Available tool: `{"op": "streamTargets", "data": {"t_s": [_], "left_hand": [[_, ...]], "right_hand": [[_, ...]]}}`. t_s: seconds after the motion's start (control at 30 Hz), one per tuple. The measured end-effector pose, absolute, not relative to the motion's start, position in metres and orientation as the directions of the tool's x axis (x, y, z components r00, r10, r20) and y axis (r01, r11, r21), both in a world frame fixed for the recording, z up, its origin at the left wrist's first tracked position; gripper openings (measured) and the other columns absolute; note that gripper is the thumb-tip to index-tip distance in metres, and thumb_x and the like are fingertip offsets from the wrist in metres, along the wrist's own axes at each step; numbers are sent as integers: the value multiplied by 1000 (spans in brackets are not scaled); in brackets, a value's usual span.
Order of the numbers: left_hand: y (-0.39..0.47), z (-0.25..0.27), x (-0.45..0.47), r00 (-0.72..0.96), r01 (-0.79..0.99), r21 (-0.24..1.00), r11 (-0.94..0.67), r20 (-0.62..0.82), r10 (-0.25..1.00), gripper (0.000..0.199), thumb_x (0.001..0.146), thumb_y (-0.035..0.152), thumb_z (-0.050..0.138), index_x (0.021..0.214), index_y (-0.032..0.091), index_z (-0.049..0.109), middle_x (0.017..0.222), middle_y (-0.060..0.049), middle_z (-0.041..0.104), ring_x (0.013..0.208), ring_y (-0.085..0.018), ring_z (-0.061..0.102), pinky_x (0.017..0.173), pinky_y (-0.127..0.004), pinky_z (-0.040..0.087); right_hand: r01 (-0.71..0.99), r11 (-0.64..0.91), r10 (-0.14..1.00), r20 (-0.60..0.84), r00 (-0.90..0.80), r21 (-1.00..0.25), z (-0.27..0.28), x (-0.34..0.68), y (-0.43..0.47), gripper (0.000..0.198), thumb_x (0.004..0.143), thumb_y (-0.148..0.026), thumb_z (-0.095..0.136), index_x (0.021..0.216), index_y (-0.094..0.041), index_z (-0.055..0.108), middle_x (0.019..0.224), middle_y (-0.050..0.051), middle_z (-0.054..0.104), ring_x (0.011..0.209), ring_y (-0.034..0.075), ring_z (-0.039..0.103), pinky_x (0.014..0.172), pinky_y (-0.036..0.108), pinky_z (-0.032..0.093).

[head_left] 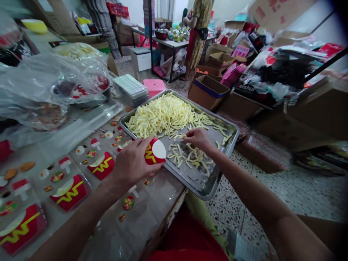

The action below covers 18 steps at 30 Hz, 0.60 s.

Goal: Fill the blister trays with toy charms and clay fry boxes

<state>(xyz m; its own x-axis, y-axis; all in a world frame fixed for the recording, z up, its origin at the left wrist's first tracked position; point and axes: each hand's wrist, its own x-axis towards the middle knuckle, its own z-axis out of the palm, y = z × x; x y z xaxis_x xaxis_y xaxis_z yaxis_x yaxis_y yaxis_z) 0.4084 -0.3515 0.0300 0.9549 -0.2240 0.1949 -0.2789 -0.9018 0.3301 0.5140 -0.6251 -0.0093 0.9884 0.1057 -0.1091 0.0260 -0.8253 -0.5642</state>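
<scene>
My left hand (133,161) is closed around a small red fries box (154,151) with a yellow zigzag and a white upper part, held beside the tray's near left edge. A metal tray (201,185) carries a heap of pale yellow toy fries (163,112), with loose ones scattered over its near half. Over those loose pieces, my right hand (199,139) has its fingers pinched together; whatever is between the fingertips is hidden. More red fries boxes (70,192) lie on the table to the left, in clear plastic packs with small toy foods.
Stacked clear plastic trays (131,88) and a pink stool (154,86) are beyond the metal tray. A metal bowl (81,90) sits under plastic bags at left. Cardboard boxes (209,90) crowd the right. Another person (198,32) stands at a back table.
</scene>
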Motion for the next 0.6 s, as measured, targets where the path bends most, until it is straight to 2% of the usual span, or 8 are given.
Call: {"op": "streamTargets", "data": {"t_s": [0.1, 0.17, 0.2, 0.27, 0.33, 0.4, 0.5, 0.6], "left_hand": [[-370, 37, 428, 938, -306, 210, -928, 232, -257, 75, 71, 55, 80, 135, 21, 59, 115, -12, 68, 106, -33, 65, 92, -43, 51], [-387, 35, 445, 925, -340, 166, -926, 233, -299, 72, 68, 54, 83, 129, 20, 62, 111, -12, 69, 104, -34, 65, 89, -43, 50], [-396, 33, 452, 921, -355, 153, -922, 229, -316, 72, 66, 54, 84, 126, 20, 64, 110, -12, 69, 102, -34, 65, 87, -43, 50], [-417, 28, 467, 916, -374, 158, -914, 220, -337, 71, 62, 55, 86, 121, 21, 66, 107, -11, 70, 99, -33, 66, 84, -41, 51], [-435, 22, 478, 923, -366, 216, -905, 209, -324, 68, 61, 57, 86, 117, 22, 68, 105, -9, 71, 95, -31, 68, 79, -39, 51], [-447, 17, 487, 933, -349, 326, -879, 208, -294, 65, 64, 60, 83, 115, 24, 69, 105, -7, 72, 91, -27, 68, 75, -35, 50], [-458, 9, 495, 927, -366, 487, -793, 265, -265, 66, 67, 61, 81, 121, 25, 68, 108, -5, 73, 93, -24, 68, 77, -33, 51], [-466, 3, 500, 913, -399, 570, -719, 320, -253, 67, 68, 58, 81, 125, 26, 68, 112, -4, 72, 96, -23, 67, 84, -33, 52]], "right_hand": [[-38, -632, 175, -190, 966, -774, 7, 502, -629, 20, 76, -34, 65, 72, -16, 73, 53, -2, 59, 49, 11, 51, 50, 24, 33], [72, -662, 246, -126, 961, -746, 21, 496, -626, 14, 75, -29, 65, 72, -18, 73, 58, -1, 63, 53, 10, 52, 52, 24, 34], [164, -720, 281, -67, 957, -674, 29, 495, -622, 11, 74, -26, 66, 72, -18, 73, 60, -1, 64, 55, 11, 53, 54, 25, 34], [336, -843, 356, 33, 934, -421, 45, 497, -615, 8, 73, -22, 68, 71, -18, 74, 63, 2, 66, 58, 12, 53, 56, 28, 32], [429, -888, 428, 43, 903, -165, 61, 504, -611, 7, 73, -20, 69, 71, -16, 75, 66, 5, 67, 61, 14, 51, 57, 30, 29], [476, -875, 480, -39, 876, -92, 74, 514, -615, 11, 78, -19, 67, 75, -14, 77, 68, 7, 68, 61, 14, 50, 58, 31, 29], [532, -804, 581, -160, 798, -267, 80, 524, -628, 18, 86, -18, 61, 83, -15, 79, 68, 4, 68, 60, 11, 48, 60, 29, 31], [439, -790, 509, -58, 859, -428, 71, 525, -636, 17, 81, -15, 64, 84, -15, 81, 65, 0, 67, 61, 10, 49, 62, 28, 33]]}}
